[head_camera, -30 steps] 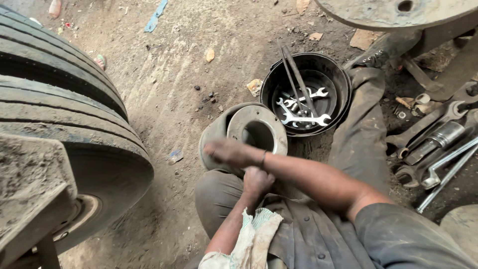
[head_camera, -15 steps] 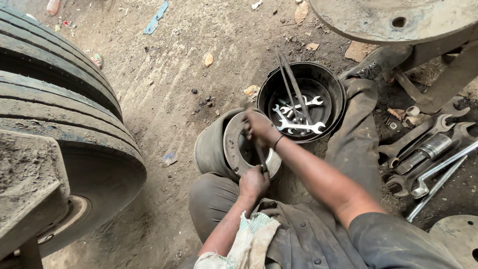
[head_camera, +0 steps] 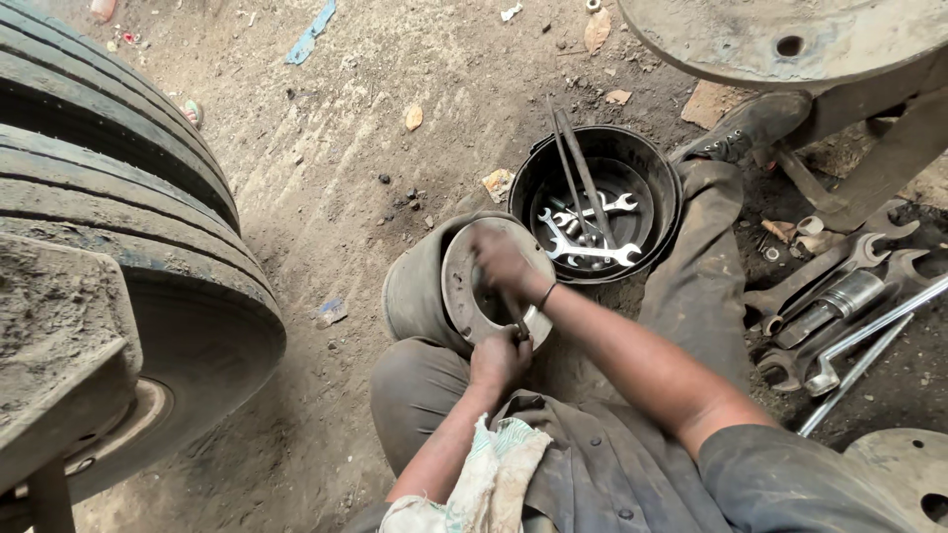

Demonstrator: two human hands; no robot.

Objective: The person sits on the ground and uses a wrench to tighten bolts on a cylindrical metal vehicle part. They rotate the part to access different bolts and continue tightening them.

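Note:
A dirty round metal hub (head_camera: 434, 286) lies on its side between my knees, its open face turned toward me. My right hand (head_camera: 502, 261) is pressed against the hub's central opening, a thin band on its wrist; its fingers are blurred. Just below, at the hub's lower rim, my left hand (head_camera: 498, 361) is closed around a short dark tool (head_camera: 519, 329) that sticks up toward the right wrist. A pale patterned cloth (head_camera: 484, 484) hangs over my left forearm and lap.
A black round tub (head_camera: 660, 173) holding spanners and long rods sits just beyond the hub. Large wrenches and a socket (head_camera: 839, 296) lie on the ground at the right. Two big truck tyres (head_camera: 118, 227) fill the left side. A metal disc (head_camera: 790, 39) overhangs top right.
My right hand went from left of the hub onto its face. The hub has tipped so its open face is turned more toward me. The left hand stayed at the lower rim.

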